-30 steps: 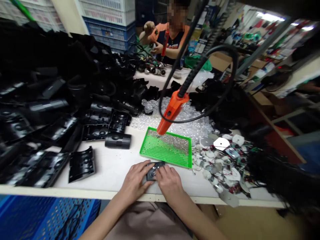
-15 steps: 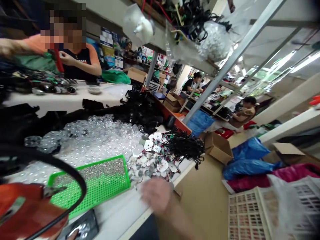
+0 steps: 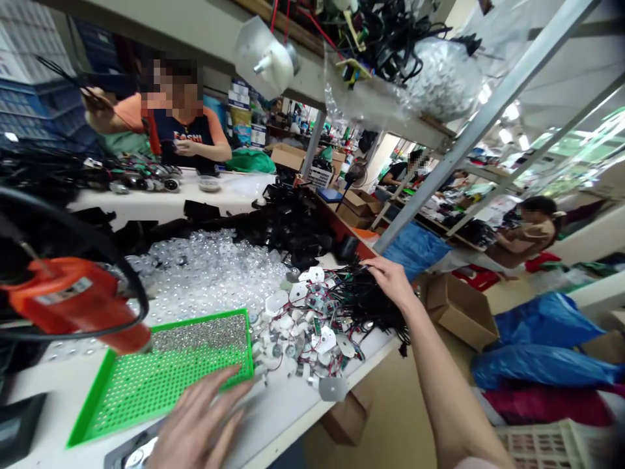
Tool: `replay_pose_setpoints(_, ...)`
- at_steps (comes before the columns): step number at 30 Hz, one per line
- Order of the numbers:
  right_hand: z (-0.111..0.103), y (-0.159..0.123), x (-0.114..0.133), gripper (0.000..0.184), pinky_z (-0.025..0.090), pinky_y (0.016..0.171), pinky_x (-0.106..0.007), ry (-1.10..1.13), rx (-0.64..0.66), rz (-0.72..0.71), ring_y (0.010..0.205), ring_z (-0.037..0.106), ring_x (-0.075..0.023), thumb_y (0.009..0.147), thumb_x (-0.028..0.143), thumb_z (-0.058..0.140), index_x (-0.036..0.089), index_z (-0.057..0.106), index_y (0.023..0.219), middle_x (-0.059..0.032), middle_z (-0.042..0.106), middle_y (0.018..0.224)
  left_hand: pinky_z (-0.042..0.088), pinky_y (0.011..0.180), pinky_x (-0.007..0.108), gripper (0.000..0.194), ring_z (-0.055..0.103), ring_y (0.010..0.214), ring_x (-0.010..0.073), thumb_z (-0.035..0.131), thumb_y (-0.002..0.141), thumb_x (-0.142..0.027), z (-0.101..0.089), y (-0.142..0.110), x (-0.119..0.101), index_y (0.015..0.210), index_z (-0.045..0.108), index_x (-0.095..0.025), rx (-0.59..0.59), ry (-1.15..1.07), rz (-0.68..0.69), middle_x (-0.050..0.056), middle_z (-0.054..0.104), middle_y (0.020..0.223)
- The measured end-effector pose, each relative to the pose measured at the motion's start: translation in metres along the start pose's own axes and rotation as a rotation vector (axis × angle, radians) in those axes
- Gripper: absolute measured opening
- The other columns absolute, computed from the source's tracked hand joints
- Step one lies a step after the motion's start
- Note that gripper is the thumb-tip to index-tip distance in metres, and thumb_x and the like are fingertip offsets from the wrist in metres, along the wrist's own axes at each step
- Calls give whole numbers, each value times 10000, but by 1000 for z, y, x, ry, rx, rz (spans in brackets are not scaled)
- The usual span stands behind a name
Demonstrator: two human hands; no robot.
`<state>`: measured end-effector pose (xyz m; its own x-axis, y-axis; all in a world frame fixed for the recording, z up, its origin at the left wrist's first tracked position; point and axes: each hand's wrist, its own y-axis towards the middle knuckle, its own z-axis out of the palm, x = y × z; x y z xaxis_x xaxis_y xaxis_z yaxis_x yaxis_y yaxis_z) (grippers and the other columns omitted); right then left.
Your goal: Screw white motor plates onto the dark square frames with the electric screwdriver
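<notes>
From the head camera we look along a white workbench (image 3: 273, 407), the whole view tilted steeply. Nearest our left hand (image 3: 200, 420) sits a green perforated plastic tray (image 3: 127, 397), its upper rows filled with a dense layer of small silvery parts, too small to name, and its lower holes bare. The left hand is blurred, fingers spread wide, just at the tray's lower right rim, and we see nothing in its grasp.

Our right hand (image 3: 390, 280) lies on a tangle of thin black wires (image 3: 371, 306), fingers loosely extended; we cannot tell whether it pinches any. The wires run from a heap of white plates and small green circuit boards (image 3: 307, 339), just beside the tray's right rim.

Past the tray spreads a glossy pile of clear plastic domes (image 3: 205, 273), with matte black plastic housings (image 3: 288, 221) heaped behind. At left, an orange power tool (image 3: 73, 293) on a black cable (image 3: 97, 241) slants down to the right, its tip near the tray's upper left corner. Overhead, a clear bag of small parts (image 3: 439, 78) hangs by the shelf. At the far table, a co-worker (image 3: 180, 124) sits behind more parts.
</notes>
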<state>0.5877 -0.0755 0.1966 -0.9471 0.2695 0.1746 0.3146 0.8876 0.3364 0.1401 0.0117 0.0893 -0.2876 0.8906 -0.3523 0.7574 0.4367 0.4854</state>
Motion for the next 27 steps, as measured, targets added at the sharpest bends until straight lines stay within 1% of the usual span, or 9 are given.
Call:
replay_pose_setpoints(5,-18,-7,28,353,470,807,-298,-70,-90,-221,851,596,-181,973,249,381,260,687,1149,-68,660,906,454,975,511,381,555,1168,287,387,949,-262,33,128,-20,1287,559,-231,175,-3,-56,91,571,1334)
replay_pose_setpoints(7,-22,-1,27,366,447,793,-308,-211,-99,-259,834,567,-188,974,209,377,272,683,1166,-81,641,882,423,993,496,366,541,1173,287,410,941,-230,50,165,-21,1277,555,-201,272,-2,-59,107,576,1322)
replay_pose_setpoints(9,-23,10,15,395,424,824,-340,-327,-44,-216,884,549,-210,969,162,364,272,667,1197,-107,640,932,419,983,458,326,562,1131,272,457,928,-237,64,188,-20,1229,578,-202,315,-14,-32,101,623,1242)
replay_pose_setpoints(12,-19,29,-10,408,408,864,-379,-379,70,-150,965,540,-242,945,116,385,256,658,1214,-136,643,1008,433,930,417,233,601,1010,254,503,910,-266,74,201,-22,1100,622,-205,338,-22,-5,85,678,1052)
replay_pose_setpoints(15,-6,37,-24,388,421,886,-373,-353,143,-118,1009,561,-251,861,82,512,205,668,1195,-141,658,1064,439,884,404,122,599,924,247,533,876,-253,73,197,-27,941,624,-204,350,-17,11,69,660,928)
replay_pose_setpoints(18,8,29,-20,463,421,955,-363,-290,178,-99,1139,547,-255,828,102,552,152,590,1286,-151,622,1237,439,874,408,62,578,933,252,556,833,-245,70,190,-32,846,597,-201,358,-19,43,71,623,939)
replay_pose_setpoints(20,16,16,-10,410,431,963,-338,-231,206,-109,1145,568,-230,873,158,520,186,599,1275,-109,637,1249,445,871,383,30,576,946,241,564,800,-216,70,188,-33,820,580,-200,370,-31,75,64,611,969)
replay_pose_setpoints(23,26,-5,5,275,478,883,-308,-149,284,-131,1002,652,-213,888,219,540,252,703,1107,-48,722,1092,473,801,317,106,600,889,208,566,766,-174,72,189,-34,869,568,-203,399,-48,98,43,627,939)
replay_pose_setpoints(27,41,-19,15,292,450,941,-335,-49,293,-137,1116,606,-224,911,231,531,239,671,1168,-72,667,1224,487,752,309,289,627,862,209,558,811,-203,72,194,-33,1098,536,-209,401,-26,77,43,663,950)
